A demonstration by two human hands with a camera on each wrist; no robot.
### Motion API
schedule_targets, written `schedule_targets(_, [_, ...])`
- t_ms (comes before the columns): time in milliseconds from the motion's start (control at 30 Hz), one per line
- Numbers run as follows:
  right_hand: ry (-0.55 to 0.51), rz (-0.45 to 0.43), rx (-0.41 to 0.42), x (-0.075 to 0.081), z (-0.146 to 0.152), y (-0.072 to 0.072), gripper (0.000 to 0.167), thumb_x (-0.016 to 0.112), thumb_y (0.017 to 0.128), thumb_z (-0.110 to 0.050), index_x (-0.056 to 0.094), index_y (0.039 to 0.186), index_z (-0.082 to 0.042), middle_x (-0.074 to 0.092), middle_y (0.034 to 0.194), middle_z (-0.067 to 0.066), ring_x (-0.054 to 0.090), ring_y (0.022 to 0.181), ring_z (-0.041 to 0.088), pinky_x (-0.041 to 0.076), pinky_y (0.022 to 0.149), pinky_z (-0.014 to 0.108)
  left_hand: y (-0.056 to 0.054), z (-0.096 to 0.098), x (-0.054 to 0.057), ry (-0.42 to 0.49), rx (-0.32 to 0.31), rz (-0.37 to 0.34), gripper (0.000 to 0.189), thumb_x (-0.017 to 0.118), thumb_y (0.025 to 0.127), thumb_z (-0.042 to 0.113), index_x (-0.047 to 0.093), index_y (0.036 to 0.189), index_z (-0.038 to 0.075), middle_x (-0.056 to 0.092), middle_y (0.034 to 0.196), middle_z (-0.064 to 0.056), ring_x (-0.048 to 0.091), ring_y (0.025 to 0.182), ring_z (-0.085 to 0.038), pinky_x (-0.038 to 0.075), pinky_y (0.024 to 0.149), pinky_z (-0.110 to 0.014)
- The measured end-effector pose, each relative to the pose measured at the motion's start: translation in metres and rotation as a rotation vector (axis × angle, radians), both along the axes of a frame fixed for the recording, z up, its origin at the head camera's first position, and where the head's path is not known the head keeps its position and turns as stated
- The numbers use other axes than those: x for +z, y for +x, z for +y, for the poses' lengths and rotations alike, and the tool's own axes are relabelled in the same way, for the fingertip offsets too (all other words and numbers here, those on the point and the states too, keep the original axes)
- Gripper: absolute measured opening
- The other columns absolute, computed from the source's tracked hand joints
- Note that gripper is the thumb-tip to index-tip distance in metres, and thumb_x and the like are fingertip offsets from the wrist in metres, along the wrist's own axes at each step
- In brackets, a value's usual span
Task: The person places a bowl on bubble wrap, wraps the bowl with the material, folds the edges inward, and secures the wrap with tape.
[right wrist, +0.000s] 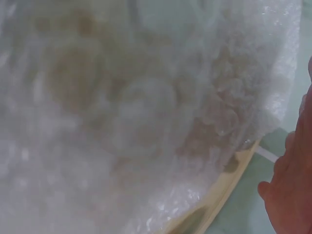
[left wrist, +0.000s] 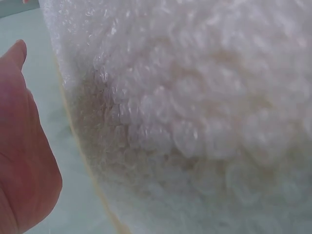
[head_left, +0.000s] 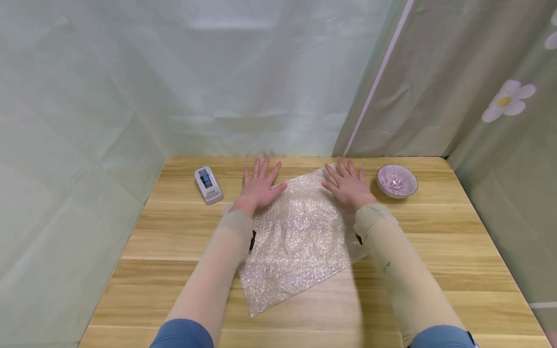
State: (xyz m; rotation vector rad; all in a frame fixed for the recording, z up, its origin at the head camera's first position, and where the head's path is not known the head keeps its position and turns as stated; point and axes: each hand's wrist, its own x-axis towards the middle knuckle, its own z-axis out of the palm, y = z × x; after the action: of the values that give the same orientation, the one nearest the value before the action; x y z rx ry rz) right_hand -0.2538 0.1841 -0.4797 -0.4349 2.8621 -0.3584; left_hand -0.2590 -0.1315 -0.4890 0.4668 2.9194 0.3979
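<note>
A sheet of clear bubble wrap [head_left: 300,237] lies flat and askew on the wooden table. With fingers spread, my left hand [head_left: 258,188] is at its upper left edge. My right hand [head_left: 349,186], fingers also spread, is at the upper right corner of the sheet. Neither hand grips anything. Close up in the left wrist view, the bubble wrap [left wrist: 170,107] fills most of the picture, with part of the left hand [left wrist: 27,151] at the side. In the right wrist view the bubble wrap [right wrist: 122,122] is blurred, beside part of the right hand [right wrist: 292,180].
Right of my right hand stands a bowl [head_left: 397,181] with purple streaks inside. A small white-and-grey device or package with a dark blue window [head_left: 209,185] lies to the left. Pale curtains [head_left: 261,87] hang behind and beside the wooden table [head_left: 174,270].
</note>
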Motion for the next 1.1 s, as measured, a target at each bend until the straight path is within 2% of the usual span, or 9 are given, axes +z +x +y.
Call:
schedule_targets(133, [-0.030,-0.012,0.050,0.006,0.004,0.002,0.072,0.030,0.113,-0.060,0.012,0.174,-0.026,-0.005,0.178,0.020,-0.007,0.161,0.050,-0.003,0.126,0.071,-0.001,-0.002,-0.002,0.029,-0.038,-0.007,0.080,0.036,0.109,0.065,0.003,0.174,0.030,-0.016,0.178,-0.012,-0.022,0.161,-0.041,-0.012,0.123,-0.072])
schedule_targets(267, [-0.069,-0.023,0.117,0.009,0.008,0.007,0.070,0.036,0.114,-0.055,0.016,0.174,-0.024,-0.001,0.178,0.021,-0.003,0.161,0.051,0.001,0.127,0.070,0.005,-0.007,0.002,0.061,-0.089,-0.001,0.081,0.038,0.110,0.063,0.002,0.174,0.028,-0.019,0.178,-0.011,-0.021,0.160,-0.043,-0.012,0.123,-0.073])
schedule_targets(467, [-0.125,-0.032,0.271,0.011,0.016,0.022,0.076,0.059,0.109,-0.046,0.027,0.171,-0.016,0.010,0.177,0.023,0.005,0.160,0.054,0.008,0.126,0.072,0.027,-0.017,0.009,0.089,-0.149,-0.020,0.079,0.038,0.112,0.057,0.000,0.174,0.024,-0.023,0.176,-0.008,-0.026,0.159,-0.038,-0.009,0.124,-0.072])
schedule_targets(567, [-0.131,-0.042,0.344,0.009,0.019,0.031,0.087,0.069,0.102,-0.050,0.029,0.170,-0.015,0.015,0.176,0.023,0.007,0.159,0.054,0.009,0.126,0.073,0.040,-0.022,0.009,0.103,-0.188,-0.032,0.079,0.040,0.113,0.054,0.001,0.174,0.023,-0.022,0.176,-0.009,-0.025,0.159,-0.039,-0.008,0.124,-0.073])
schedule_targets(667, [-0.137,-0.075,0.389,0.005,0.022,0.042,0.096,0.075,0.096,-0.056,0.029,0.171,-0.017,0.015,0.176,0.021,0.008,0.160,0.052,0.008,0.126,0.071,0.057,-0.027,0.010,0.127,-0.225,-0.046,0.079,0.042,0.113,0.053,0.004,0.174,0.021,-0.016,0.177,-0.014,-0.019,0.160,-0.045,-0.006,0.123,-0.075])
schedule_targets(767, [-0.144,-0.103,0.402,0.000,0.027,0.052,0.101,0.077,0.092,-0.061,0.030,0.171,-0.018,0.014,0.176,0.022,0.008,0.160,0.052,0.007,0.126,0.071,0.074,-0.030,0.008,0.140,-0.259,-0.072,0.080,0.044,0.112,0.055,0.005,0.174,0.022,-0.010,0.178,-0.017,-0.013,0.161,-0.048,-0.004,0.124,-0.075])
schedule_targets(967, [-0.127,-0.126,0.359,-0.006,0.032,0.069,0.104,0.078,0.089,-0.064,0.031,0.170,-0.018,0.008,0.177,0.021,0.004,0.161,0.049,0.006,0.127,0.069,0.105,-0.030,0.004,0.118,-0.346,-0.153,0.081,0.047,0.111,0.057,0.007,0.174,0.025,-0.006,0.179,-0.016,-0.010,0.162,-0.046,-0.005,0.125,-0.071])
schedule_targets(1100, [-0.115,-0.127,0.318,-0.006,0.032,0.076,0.106,0.077,0.090,-0.065,0.029,0.171,-0.017,0.006,0.177,0.024,0.002,0.161,0.051,0.005,0.126,0.071,0.116,-0.024,0.009,0.093,-0.378,-0.189,0.082,0.047,0.110,0.059,0.013,0.174,0.022,-0.004,0.178,-0.016,-0.008,0.161,-0.047,-0.005,0.124,-0.073])
